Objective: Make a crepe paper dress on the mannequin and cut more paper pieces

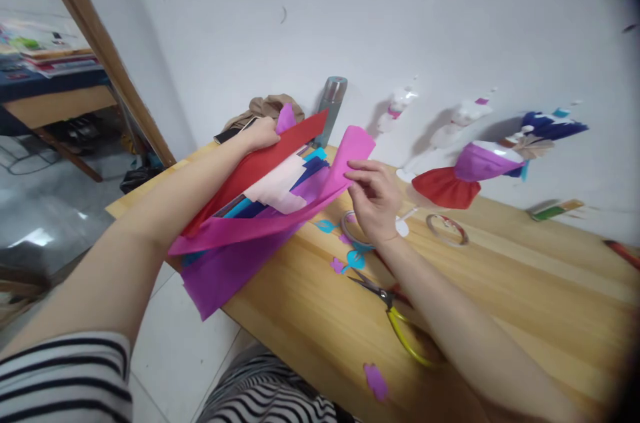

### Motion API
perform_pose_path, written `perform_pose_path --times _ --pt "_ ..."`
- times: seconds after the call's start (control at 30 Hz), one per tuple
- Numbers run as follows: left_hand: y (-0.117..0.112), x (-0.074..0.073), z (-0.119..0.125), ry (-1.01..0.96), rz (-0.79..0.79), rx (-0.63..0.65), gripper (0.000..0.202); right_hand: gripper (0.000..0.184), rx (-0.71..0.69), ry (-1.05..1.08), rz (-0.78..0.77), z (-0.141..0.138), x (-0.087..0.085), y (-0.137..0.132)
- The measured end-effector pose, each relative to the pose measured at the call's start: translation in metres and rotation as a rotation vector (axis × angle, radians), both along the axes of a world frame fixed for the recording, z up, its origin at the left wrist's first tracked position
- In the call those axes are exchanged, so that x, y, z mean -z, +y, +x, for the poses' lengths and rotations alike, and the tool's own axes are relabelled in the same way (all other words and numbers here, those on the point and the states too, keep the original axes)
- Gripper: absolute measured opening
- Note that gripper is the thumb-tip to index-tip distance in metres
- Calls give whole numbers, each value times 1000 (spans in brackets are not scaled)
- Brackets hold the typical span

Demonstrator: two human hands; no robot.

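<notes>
At the table's (500,290) left edge, the right hand (375,203) pinches the pink sheet's (280,223) far end between thumb and fingertips. The left hand (260,135), fingers curled, seems to clasp the red sheet's (270,156) top.

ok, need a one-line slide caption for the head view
Left hand lifts a red sheet, right hand pinches a pink sheet from the paper stack on a wooden table; scissors alongside.
</notes>
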State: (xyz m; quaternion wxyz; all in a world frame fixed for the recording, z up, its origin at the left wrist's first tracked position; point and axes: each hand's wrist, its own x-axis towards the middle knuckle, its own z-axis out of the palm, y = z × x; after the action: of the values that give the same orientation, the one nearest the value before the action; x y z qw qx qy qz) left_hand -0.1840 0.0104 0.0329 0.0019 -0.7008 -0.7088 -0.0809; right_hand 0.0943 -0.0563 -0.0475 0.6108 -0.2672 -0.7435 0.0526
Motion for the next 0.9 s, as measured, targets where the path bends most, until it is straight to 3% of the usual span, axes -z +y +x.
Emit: perform_pose_path --times 0.1,0.23,0.33,0.47,0.6,0.7,0.8,0.9 --pt "2 -9 2 13 6 -19 32 10 13 26 -89 4 2 -5" --pt "-8 -13 20 74 63 59 35 11 -3 19 -224 5 13 -2" --pt "-19 -4 38 131 26 141 37 8 -66 113 -288 6 22 5" --pt "-26 23 56 131 -40 186 30 5 -141 297 -377 9 30 20" --pt "-35 53 67 0 -107 213 20 12 -187 511 -516 11 34 31" --pt "-45 66 71 -53 -142 266 17 17 -182 592 -545 11 35 37" --pt "-50 65 70 -295 -173 273 27 15 -211 650 -572 9 33 41" --pt "-48 52 67 -543 -125 253 37 16 -251 697 -597 5 28 44"
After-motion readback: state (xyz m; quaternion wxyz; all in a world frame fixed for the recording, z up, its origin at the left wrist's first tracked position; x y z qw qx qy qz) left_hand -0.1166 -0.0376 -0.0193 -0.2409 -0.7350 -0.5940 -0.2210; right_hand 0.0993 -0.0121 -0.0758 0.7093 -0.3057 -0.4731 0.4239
